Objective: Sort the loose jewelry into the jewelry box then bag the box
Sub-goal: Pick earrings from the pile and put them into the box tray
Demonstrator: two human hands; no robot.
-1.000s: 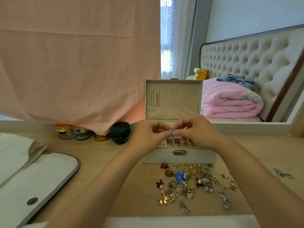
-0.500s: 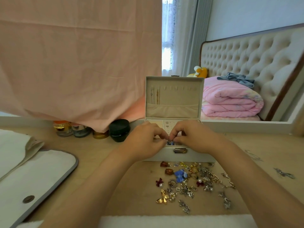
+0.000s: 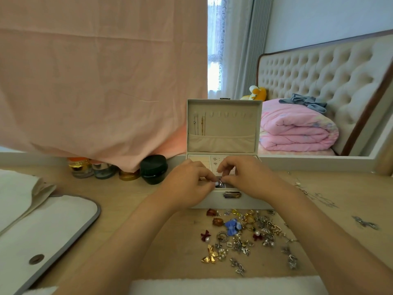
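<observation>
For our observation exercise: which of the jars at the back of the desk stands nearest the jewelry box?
The black jar, rightmost in the row and the only all-dark one.

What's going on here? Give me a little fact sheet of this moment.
Hands: left hand and right hand pinch a small silver piece together
Where: over the front compartments of the jewelry box, lid up
Waiting: loose jewelry piled in front of the box
Bag: white bag lying flat at left
</observation>
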